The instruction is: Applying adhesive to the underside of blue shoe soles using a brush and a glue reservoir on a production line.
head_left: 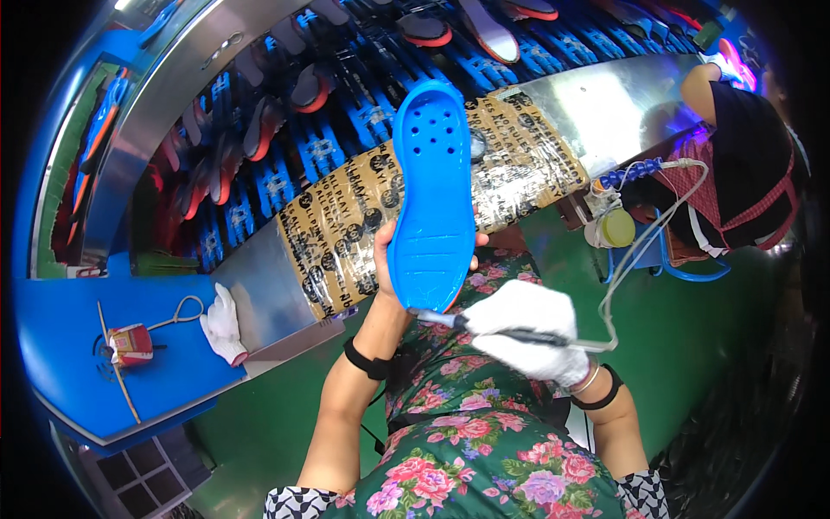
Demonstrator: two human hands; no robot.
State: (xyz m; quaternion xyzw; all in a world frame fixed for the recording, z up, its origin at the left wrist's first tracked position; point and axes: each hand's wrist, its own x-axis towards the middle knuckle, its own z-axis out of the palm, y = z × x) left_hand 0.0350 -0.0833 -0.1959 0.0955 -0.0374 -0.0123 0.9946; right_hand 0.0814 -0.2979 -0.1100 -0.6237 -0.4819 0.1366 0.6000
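A bright blue shoe sole (432,208) lies across my left hand (386,275), its inner side facing up. Several small holes dot the far end, and grooves cross the near, wider part. My bare left thumb grips one edge, while fingertips show at the other; the palm is hidden underneath. In a white knitted glove, my right hand (529,324) is closed around a slim dark brush (441,318) fed by a thin grey hose. The pale tip of this brush is at the sole's near end, apparently touching its rim.
Beyond the sole runs a metal ledge covered with printed brown tape (333,246). Behind it, a rack (367,121) carries several soles. On the left blue table (60,320) lie a white glove (225,324) and a coil in a red-and-white wrapper (131,345). Another person (735,156) is at right, beside a yellow-lidded container (617,228).
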